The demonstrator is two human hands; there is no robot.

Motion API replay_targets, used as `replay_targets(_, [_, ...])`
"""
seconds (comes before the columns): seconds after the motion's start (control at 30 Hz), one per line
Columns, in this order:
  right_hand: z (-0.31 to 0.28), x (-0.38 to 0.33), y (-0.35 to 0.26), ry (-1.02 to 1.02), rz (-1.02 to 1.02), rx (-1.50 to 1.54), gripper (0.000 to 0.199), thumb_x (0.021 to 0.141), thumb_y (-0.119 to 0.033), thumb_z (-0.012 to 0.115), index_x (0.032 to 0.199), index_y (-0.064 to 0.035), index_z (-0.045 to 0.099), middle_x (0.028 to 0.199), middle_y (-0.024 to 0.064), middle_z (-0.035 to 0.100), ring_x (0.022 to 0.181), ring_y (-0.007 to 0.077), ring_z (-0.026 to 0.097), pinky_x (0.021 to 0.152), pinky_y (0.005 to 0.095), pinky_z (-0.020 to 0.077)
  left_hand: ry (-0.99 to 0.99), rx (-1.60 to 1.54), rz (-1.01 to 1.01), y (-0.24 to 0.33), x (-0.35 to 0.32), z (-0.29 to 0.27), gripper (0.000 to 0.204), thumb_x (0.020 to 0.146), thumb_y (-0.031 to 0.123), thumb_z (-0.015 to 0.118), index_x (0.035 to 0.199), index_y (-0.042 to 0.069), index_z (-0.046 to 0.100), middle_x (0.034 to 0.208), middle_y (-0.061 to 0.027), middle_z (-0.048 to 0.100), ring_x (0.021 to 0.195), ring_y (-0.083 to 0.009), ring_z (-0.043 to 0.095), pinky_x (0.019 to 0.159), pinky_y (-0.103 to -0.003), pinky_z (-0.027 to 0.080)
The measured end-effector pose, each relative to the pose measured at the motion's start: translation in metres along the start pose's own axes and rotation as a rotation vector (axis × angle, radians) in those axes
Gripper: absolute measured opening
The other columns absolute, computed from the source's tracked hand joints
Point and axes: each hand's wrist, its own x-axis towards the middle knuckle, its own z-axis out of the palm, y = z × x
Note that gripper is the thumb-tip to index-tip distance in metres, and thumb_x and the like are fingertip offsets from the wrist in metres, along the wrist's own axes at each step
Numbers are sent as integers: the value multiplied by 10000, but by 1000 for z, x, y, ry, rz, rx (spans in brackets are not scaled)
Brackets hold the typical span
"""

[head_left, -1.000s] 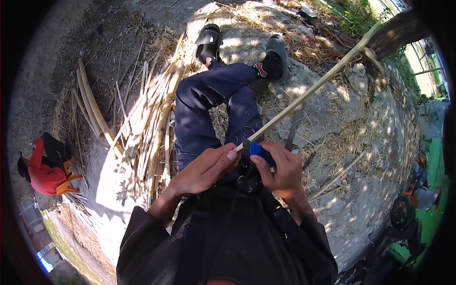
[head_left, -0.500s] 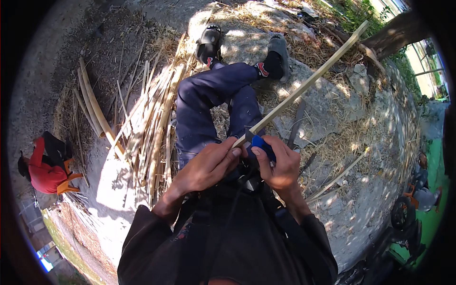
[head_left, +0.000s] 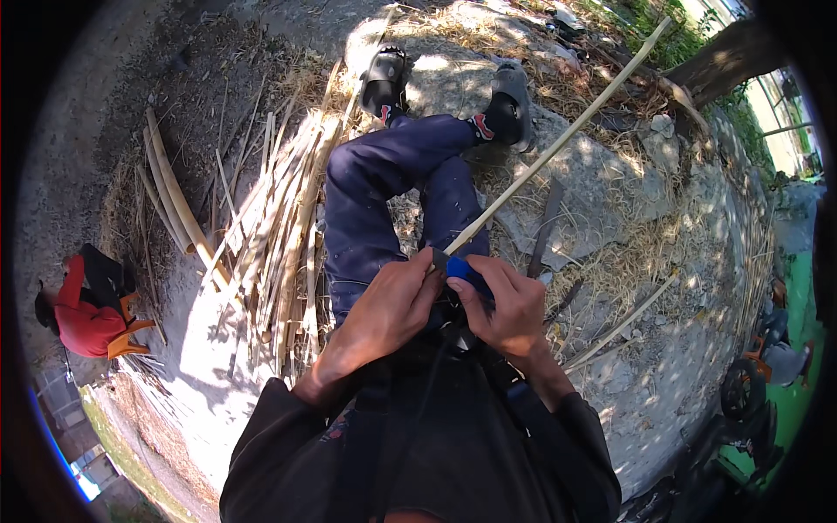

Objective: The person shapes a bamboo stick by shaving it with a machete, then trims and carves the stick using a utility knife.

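A long, pale bamboo strip runs from my lap up to the far right. My left hand is closed around its near end, the thumb and forefinger pinching it. My right hand grips a small blue-handled tool with a dark metal part, probably a blade, lying against the strip right beside my left fingertips. Fingers and the blue handle hide the strip's near tip and most of the tool. Both hands meet just above my lap, over my crossed legs in dark trousers.
A heap of split bamboo strips lies left of my legs. To the right, a long dark blade rests on the rocky ground. A person in red sits on an orange chair at far left. A tree trunk leans at upper right.
The strip has tilted slightly, its far end now higher, and its narrower side shows. The right hand and tool have shifted a little left and down, closer to the left fingers.
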Motion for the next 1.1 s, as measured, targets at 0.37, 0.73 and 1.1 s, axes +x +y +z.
replay_targets(0.37, [-6,8,7,100,-7,-73,249,932,-222,799,1053,-17,727,882,140,749,718,326,749,597,372,568,44,-46,31,10,2,4,67,1005,-3,587,1065,-29,572,827,-234,673,792,-475,657,692,-533,492])
replay_targets(0.73, [-68,58,59,403,211,-167,280,1043,-254,684,1089,22,690,777,117,685,599,167,621,535,325,453,-65,-21,-87,19,-22,-7,185,1095,144,527,1055,0,638,655,-159,551,581,-335,562,592,-418,414])
replay_targets(1.1, [-12,24,31,176,325,546,328,935,-120,800,1204,-2,653,883,-9,679,662,13,476,600,213,379,-58,-239,-143,-4,-1,-12,277,1140,205,453,1186,-2,632,641,-14,466,602,-110,438,580,-331,363])
